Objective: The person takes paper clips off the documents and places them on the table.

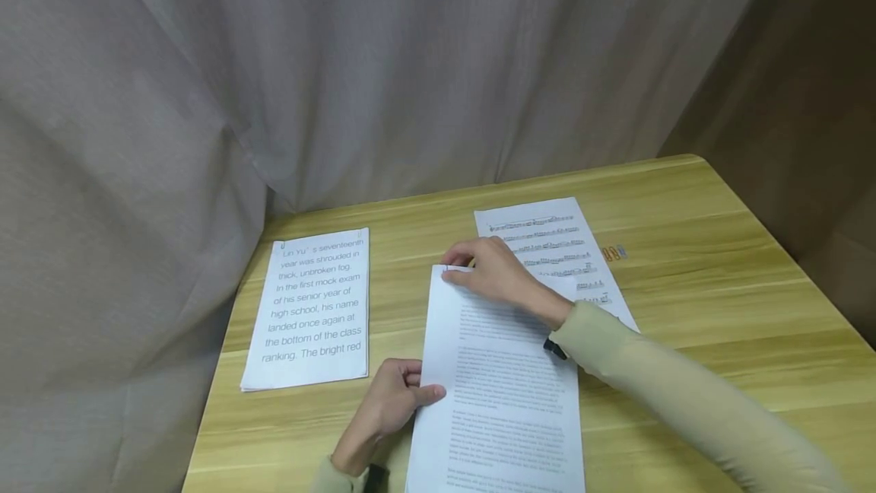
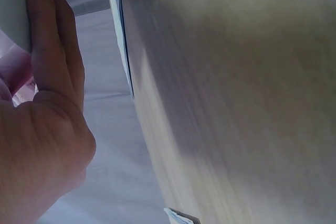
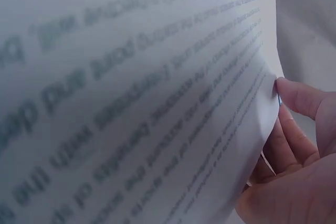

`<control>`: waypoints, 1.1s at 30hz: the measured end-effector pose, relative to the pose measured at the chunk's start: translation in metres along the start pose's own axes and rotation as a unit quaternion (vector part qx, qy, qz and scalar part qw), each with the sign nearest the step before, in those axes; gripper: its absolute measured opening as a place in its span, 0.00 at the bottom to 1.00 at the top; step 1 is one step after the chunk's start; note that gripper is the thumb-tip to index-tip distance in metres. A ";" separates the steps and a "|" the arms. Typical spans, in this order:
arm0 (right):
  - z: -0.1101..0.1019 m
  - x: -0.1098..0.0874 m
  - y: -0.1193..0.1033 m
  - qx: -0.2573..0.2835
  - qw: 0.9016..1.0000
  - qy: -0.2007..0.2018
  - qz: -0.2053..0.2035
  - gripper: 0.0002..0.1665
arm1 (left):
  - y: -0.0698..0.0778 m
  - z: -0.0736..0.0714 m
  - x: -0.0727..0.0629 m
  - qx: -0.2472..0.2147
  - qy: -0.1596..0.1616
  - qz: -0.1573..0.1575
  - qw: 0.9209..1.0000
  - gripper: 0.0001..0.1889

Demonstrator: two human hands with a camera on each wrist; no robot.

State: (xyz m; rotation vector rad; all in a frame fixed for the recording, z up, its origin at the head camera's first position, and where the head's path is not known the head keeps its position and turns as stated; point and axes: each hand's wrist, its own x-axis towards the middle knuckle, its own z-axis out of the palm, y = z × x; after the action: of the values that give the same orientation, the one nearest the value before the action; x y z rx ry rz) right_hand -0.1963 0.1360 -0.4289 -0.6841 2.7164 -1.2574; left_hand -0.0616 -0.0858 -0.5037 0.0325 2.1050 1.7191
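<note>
Several printed sheets of paper are raised off the table in front of me. My left hand holds their left edge, thumb on the printed face and fingers behind; the left wrist view shows those fingers against the paper's back. At the top left corner my right hand pinches a small paper clip on the top edge, only a sliver of it showing between thumb and fingers. How far the clip is pushed on is hidden.
A large-print stack with clips at both top corners lies on the left. Sheet music lies behind the right hand, partly covered. Several loose paper clips sit right of it on the wooden table. Grey curtain hangs behind.
</note>
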 end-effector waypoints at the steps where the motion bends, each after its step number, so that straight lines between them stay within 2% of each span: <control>1: 0.000 0.000 0.000 0.002 1.000 -0.002 0.001 0.09 | 0.000 0.000 0.000 0.001 -0.002 0.002 1.000 0.16; 9: 0.003 0.002 0.000 0.017 1.000 -0.015 0.007 0.07 | 0.000 -0.001 0.001 -0.003 -0.015 0.014 1.000 0.16; 33: 0.002 0.003 0.003 0.017 0.999 -0.025 0.029 0.09 | -0.001 0.002 -0.001 -0.011 -0.021 0.002 1.000 0.16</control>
State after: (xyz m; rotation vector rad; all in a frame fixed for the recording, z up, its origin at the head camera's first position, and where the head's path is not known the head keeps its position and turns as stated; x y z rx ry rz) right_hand -0.2001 0.1351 -0.4316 -0.6214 2.6473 -1.2541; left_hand -0.0598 -0.0847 -0.5045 0.0675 2.0562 1.7294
